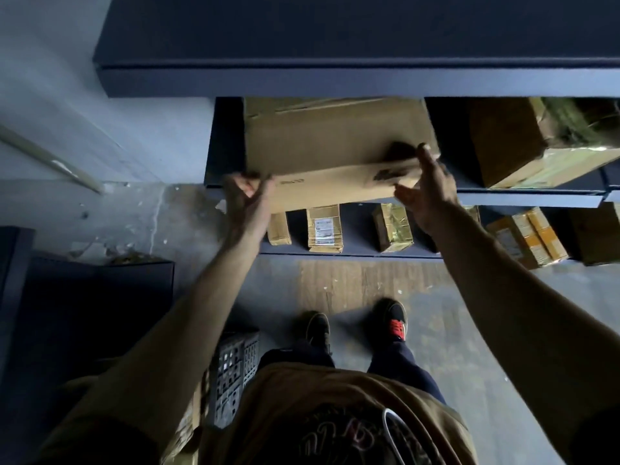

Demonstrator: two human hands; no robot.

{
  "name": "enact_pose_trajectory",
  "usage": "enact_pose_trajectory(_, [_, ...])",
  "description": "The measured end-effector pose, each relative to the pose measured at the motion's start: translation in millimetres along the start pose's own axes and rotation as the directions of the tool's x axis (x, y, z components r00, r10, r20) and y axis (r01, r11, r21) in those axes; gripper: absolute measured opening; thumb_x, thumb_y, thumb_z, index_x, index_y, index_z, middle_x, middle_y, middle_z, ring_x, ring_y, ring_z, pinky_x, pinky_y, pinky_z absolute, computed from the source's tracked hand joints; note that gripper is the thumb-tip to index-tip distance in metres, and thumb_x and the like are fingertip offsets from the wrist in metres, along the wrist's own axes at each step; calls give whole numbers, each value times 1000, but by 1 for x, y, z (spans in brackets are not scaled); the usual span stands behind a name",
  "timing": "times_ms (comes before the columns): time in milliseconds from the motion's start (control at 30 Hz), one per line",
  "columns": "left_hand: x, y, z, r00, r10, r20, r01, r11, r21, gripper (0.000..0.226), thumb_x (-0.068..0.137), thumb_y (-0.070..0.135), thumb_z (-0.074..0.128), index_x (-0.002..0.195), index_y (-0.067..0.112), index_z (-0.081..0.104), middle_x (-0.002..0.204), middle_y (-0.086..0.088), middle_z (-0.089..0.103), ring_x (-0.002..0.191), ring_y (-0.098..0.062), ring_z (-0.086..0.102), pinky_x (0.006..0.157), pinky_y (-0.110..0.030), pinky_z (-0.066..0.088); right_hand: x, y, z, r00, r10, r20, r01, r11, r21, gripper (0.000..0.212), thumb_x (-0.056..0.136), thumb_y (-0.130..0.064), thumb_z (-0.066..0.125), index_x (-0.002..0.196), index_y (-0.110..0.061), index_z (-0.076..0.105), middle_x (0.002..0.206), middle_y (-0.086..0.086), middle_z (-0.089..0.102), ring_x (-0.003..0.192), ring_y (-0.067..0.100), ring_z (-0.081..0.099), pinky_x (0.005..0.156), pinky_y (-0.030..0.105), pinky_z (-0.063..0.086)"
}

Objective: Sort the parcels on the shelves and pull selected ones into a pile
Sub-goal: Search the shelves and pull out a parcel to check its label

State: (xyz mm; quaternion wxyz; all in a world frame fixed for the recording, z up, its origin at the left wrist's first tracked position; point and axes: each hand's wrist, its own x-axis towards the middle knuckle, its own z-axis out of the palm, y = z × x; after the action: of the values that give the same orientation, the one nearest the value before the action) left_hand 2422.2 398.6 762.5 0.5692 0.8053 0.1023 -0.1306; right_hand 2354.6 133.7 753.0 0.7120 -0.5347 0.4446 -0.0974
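Note:
A large flat cardboard box [335, 142] lies on the middle shelf [530, 199], its front edge sticking out past the shelf lip. My left hand [248, 203] grips the box's front left corner with curled fingers. My right hand [427, 193] holds the front right corner, thumb on top and fingers against the front face. A second parcel [536, 146], wrapped in shiny tape, sits to the right on the same shelf.
The lower shelf holds several small taped parcels, such as a labelled one [323, 229] and an orange-taped one [526, 236]. The upper shelf [335, 78] overhangs the box. A plastic crate [235, 370] stands by my left leg, next to a dark cabinet [94, 313].

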Motion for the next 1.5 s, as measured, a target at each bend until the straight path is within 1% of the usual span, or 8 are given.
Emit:
enact_pose_trajectory(167, [-33,-31,12,860,164,482,-185,983,-4,23,100,12,64,123,13,67,121,7,71,116,-2,66,99,-20,53,10,2,1,1000,-12,2,12,1000,-14,55,107,-41,53,157,-24,36,150,2,50,132,29,57,111,48,44])
enact_pose_trajectory(267, [-10,-41,9,929,52,368,-34,998,-55,23,103,17,61,123,9,69,120,-2,74,111,-11,71,102,-39,57,-13,19,14,995,48,82,-46,999,-25,37,108,-50,47,137,-27,47,135,-5,52,128,25,55,117,52,37])
enact_pose_trajectory(467, [76,-13,-9,999,21,33,-17,994,-110,45,105,39,53,147,24,49,149,0,53,121,-9,57,101,-34,51,-49,62,20,975,-6,223,19,998,-59,77,100,-63,51,164,-33,21,171,1,26,152,25,33,115,51,34])
enact_pose_trajectory(700, [133,1,9,989,0,151,10,998,-67,81,61,90,63,126,42,61,137,11,62,124,-9,59,111,-44,43,-54,84,41,926,-309,218,336,937,-98,94,91,-49,62,164,-29,7,156,-2,42,132,1,55,103,27,49])
enact_pose_trajectory(900, [67,-5,29,1000,11,5,-11,996,-92,28,103,58,48,109,31,53,104,13,57,101,-2,57,101,-35,52,-47,86,13,899,-361,246,377,926,-17,73,101,-42,51,165,-20,22,151,-5,54,136,7,56,115,39,47])
enact_pose_trajectory(1067, [10,-23,40,998,-39,42,46,981,-188,40,88,66,63,99,28,55,115,0,70,106,-11,65,86,-31,47,-20,64,-16,951,-301,65,301,954,5,64,88,-77,45,132,-35,66,133,-5,70,131,16,62,118,47,43])
enact_pose_trajectory(1200, [-11,-55,45,973,-159,168,214,892,-398,51,100,66,44,114,23,68,112,8,74,110,-8,64,98,-36,41,5,61,-42,955,-253,153,235,964,124,63,105,-65,15,130,-37,65,134,-7,70,129,17,62,120,45,38])
enact_pose_trajectory(1500, [19,-68,74,923,-238,301,356,823,-442,33,109,36,38,116,20,67,123,-5,74,119,-25,68,106,-42,52,24,88,-49,981,-6,194,-9,997,78,58,108,-64,24,132,-34,68,129,-11,72,128,12,60,112,32,38])
